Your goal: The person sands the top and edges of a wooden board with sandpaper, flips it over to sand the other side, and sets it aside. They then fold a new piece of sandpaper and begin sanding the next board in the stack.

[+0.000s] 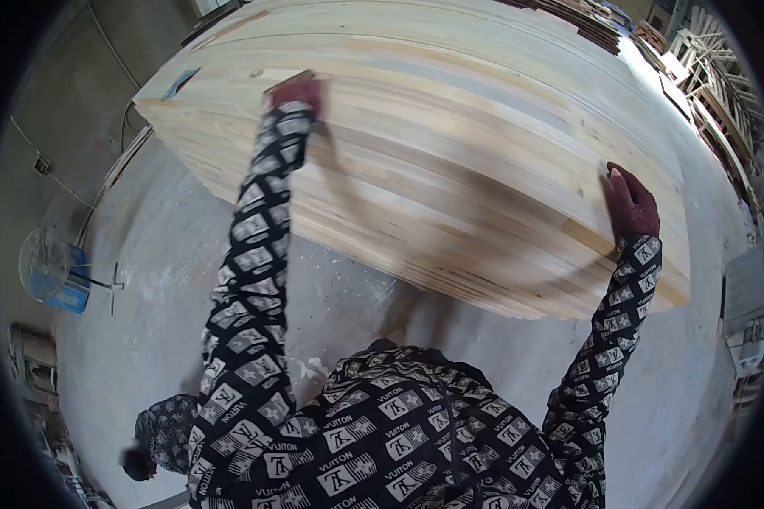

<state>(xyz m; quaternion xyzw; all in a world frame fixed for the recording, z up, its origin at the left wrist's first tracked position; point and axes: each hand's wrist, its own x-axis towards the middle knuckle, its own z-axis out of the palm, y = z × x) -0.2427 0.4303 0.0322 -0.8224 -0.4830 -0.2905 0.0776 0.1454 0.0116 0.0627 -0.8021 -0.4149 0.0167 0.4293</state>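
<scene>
A large stack of pale wooden boards (416,153) fills the upper middle. My left hand (297,92), in a dark red glove, is over the top board near its left part. Its fingers are closed round a small flat brownish piece (278,83) too blurred to name. My right hand (633,202), in the same kind of glove, lies on the wood near the stack's right end, fingers loosely spread and holding nothing. A blue-grey scrap (180,83) sits on the far left corner of the boards.
A blue-based fan (59,276) stands at the left by the wall. Another person's patterned sleeve (165,433) shows at the lower left. Wood pieces (721,76) are piled at the upper right, and a grey machine (747,314) is at the right edge.
</scene>
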